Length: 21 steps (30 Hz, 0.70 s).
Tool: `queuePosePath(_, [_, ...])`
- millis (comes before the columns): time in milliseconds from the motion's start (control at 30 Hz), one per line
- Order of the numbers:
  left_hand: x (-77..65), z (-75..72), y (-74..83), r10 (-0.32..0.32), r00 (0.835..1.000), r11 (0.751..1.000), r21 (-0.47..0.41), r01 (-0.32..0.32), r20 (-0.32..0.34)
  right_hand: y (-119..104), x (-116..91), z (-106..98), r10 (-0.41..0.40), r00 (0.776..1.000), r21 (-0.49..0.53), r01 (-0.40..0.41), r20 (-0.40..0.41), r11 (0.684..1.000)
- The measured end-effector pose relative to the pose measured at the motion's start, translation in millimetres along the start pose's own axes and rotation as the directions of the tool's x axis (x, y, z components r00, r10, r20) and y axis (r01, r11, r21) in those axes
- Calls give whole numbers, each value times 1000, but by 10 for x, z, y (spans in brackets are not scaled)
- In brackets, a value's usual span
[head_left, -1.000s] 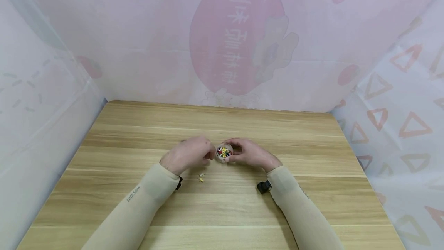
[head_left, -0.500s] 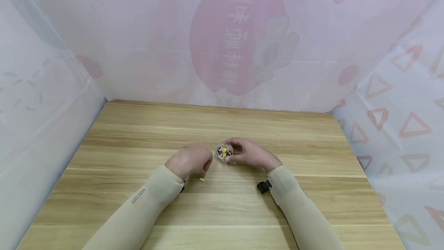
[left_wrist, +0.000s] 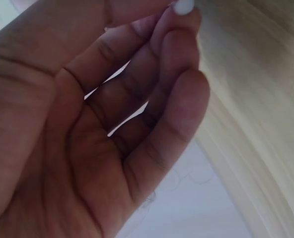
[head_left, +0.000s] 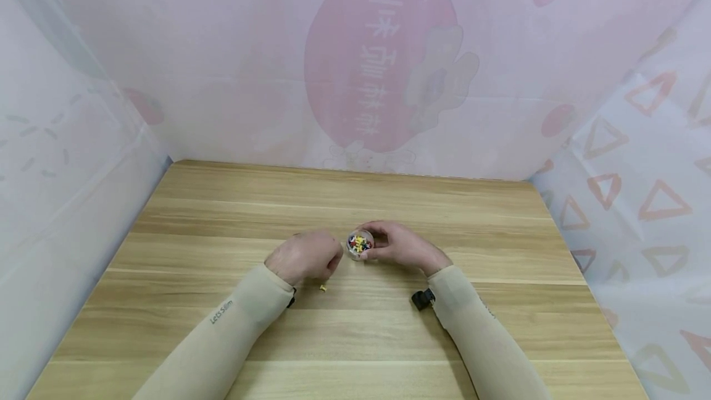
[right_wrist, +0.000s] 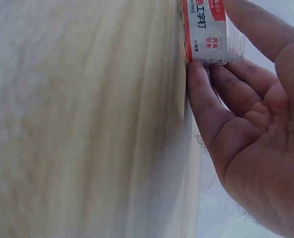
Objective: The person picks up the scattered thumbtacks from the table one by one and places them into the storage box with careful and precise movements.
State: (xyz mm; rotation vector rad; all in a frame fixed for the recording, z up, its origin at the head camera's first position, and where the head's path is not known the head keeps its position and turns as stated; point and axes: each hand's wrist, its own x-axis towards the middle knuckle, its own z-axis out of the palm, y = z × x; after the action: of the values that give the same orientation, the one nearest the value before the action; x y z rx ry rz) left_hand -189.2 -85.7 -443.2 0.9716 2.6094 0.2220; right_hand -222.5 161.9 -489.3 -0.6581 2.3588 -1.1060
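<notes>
In the head view a small clear jar (head_left: pixel 360 245) of several coloured push pins stands upright on the wooden table, its top uncovered. My right hand (head_left: pixel 405 245) grips it from the right, thumb and fingers around its side. A red and white label (right_wrist: pixel 206 32) on the jar shows in the right wrist view. Just left of the jar is my left hand (head_left: pixel 308 256), its fingers curled. A white push pin (left_wrist: pixel 183 6) is pinched at its fingertips in the left wrist view, partly cut off by the frame. One yellow push pin (head_left: pixel 323 287) lies on the table below that hand.
The wooden table (head_left: pixel 355 344) meets a pink printed backdrop (head_left: pixel 250 110) at its far edge. White patterned sheets (head_left: pixel 655 221) hang on both sides. Black straps with a small device (head_left: pixel 423 299) are on the wrists.
My left hand has drawn back from the jar toward the loose pins and picked up the white push pin. The yellow pin stays in place. My right hand and the jar have not visibly moved.
</notes>
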Motion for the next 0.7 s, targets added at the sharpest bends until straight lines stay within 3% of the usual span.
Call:
queuePosePath(267, [39,-46,-40,46,991,999,0,-47,-123,8,3,0,-15,1000,9,15,4,1000])
queuePosePath(533, [136,-72,-47,95,949,995,34,-89,-300,5,0,0,-12,1000,3,12,-3,1000])
queuePosePath(700, [201,-32,-40,102,932,995,49,-91,-347,3,0,-5,-14,1000,1,14,0,1000])
